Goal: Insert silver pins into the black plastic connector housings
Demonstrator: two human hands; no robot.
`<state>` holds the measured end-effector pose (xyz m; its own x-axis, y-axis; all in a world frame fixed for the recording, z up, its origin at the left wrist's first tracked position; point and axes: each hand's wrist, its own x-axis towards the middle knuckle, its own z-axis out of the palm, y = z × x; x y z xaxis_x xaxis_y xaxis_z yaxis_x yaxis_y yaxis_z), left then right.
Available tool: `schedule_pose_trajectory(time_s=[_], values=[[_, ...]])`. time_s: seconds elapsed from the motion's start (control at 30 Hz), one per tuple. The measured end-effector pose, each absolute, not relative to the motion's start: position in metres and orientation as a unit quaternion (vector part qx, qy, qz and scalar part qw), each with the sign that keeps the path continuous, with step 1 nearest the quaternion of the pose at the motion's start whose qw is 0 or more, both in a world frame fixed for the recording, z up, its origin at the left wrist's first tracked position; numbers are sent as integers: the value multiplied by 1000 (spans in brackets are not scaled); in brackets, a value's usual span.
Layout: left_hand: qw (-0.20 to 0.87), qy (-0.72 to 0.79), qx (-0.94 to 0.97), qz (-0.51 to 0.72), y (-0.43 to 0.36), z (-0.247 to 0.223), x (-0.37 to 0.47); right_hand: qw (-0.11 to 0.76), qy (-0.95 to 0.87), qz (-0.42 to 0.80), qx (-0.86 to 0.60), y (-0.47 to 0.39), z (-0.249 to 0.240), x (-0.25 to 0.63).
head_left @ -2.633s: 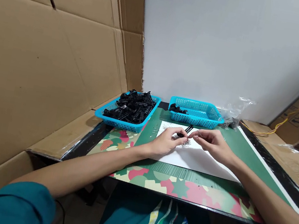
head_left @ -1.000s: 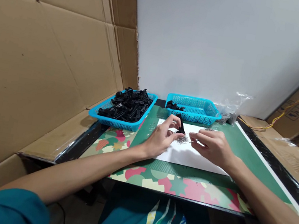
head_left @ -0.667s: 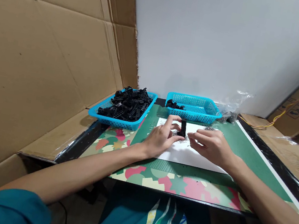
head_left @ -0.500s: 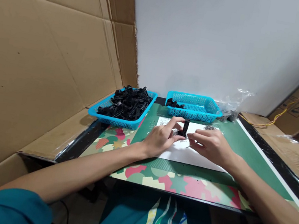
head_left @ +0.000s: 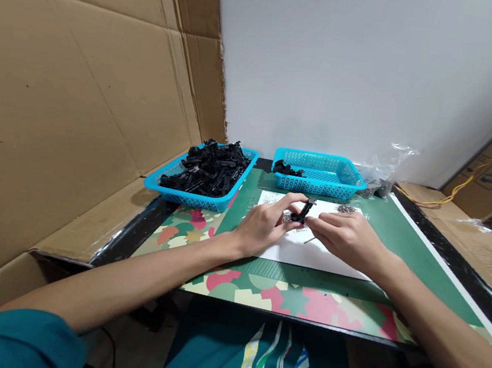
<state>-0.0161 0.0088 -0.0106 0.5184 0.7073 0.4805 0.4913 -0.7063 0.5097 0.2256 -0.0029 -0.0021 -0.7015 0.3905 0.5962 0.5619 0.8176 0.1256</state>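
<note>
Between the thumb and fingers of my left hand (head_left: 262, 225) is a small black L-shaped plastic part (head_left: 307, 210), its upright arm tilted to the right. My right hand (head_left: 344, 234) is closed in a pinch beside the part, its fingertips close against the part's right side. From under those fingers sticks a thin metal rod (head_left: 309, 240), slanting down to the left. Below both hands lies a white sheet (head_left: 309, 256) with small metal pieces (head_left: 345, 208) heaped on its far side. More metal bits beside the part are partly hidden by my left hand.
On the left, a blue basket (head_left: 218, 206) is heaped with black plastic parts (head_left: 210, 168). A second blue basket (head_left: 316, 187) at the back holds several black parts at its left end. Next to it sits a clear plastic bag (head_left: 382, 179). Cardboard walls (head_left: 77, 84) stand at the sides.
The black part has tipped from upright to a rightward slant in my left hand. My right hand has shifted slightly left, nearer to the part.
</note>
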Motion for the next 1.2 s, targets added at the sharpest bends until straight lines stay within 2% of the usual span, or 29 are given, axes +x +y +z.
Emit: schedule_pose_trajectory(time_s=[0.2,0.53,0.83,0.97,1.07,1.2], values=[[187,342,850,354,10,-11,-16,276,-901,-208,-264,-2,-1,227],[226,295,850,374,14,-15,-17,300,-897,-155,-284,0,-4,227],[366,301,801,365,9,-3,-12,316,-897,-113,-289,-3,3,229],[465,312,759,332,7,-1,-14,319,-898,-93,-287,-2,4,231],[528,295,726,326,10,-3,-15,349,-889,-71,-287,-2,4,231],[561,267,711,330,12,-3,-13,389,-870,-1,-303,-2,5,229]])
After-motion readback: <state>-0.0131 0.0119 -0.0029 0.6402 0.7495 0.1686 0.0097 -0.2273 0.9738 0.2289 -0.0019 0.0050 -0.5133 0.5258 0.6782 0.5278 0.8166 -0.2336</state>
